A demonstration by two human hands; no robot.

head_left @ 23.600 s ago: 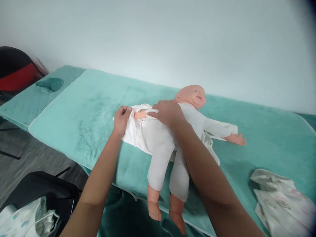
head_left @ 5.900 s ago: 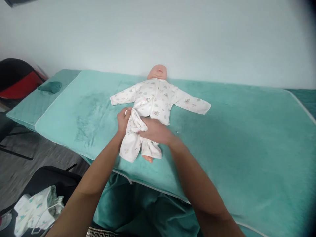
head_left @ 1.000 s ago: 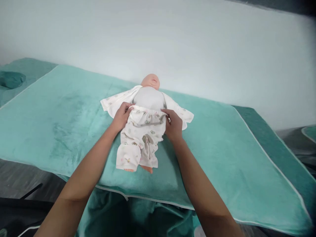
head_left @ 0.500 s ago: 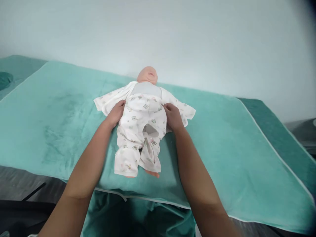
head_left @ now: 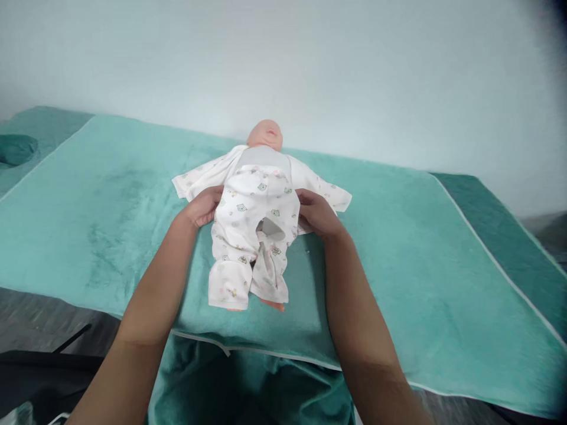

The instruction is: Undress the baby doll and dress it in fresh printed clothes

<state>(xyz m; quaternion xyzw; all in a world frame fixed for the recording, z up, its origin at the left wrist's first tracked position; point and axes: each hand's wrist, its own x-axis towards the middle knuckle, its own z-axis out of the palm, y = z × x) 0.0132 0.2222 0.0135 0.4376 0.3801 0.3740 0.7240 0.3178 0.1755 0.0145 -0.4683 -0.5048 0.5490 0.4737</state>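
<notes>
A baby doll (head_left: 267, 134) lies on its back, its head toward the wall and its feet toward me. White printed baby pants (head_left: 259, 198) cover its legs and reach up over the belly, with an opening at the crotch. A white baby jacket (head_left: 206, 176) is on its arms and spread wide, leaving the grey chest bare. My left hand (head_left: 206, 205) is closed on the pants at the left side of the waist. On the opposite side, my right hand (head_left: 316, 212) grips the pants too. The fingertips of both hands are partly hidden by the cloth.
A light green cover (head_left: 420, 265) lies over the bed, with darker green cloth at both ends. Dark green fabric (head_left: 252, 383) hangs at the front edge. A pale wall (head_left: 283, 59) rises behind, and a black object (head_left: 39, 378) stands at the lower left.
Both hands have slid slightly down the sides of the waist, with their fingertips further behind the cloth. The waistband sits slightly higher on the belly. The view has shifted a little.
</notes>
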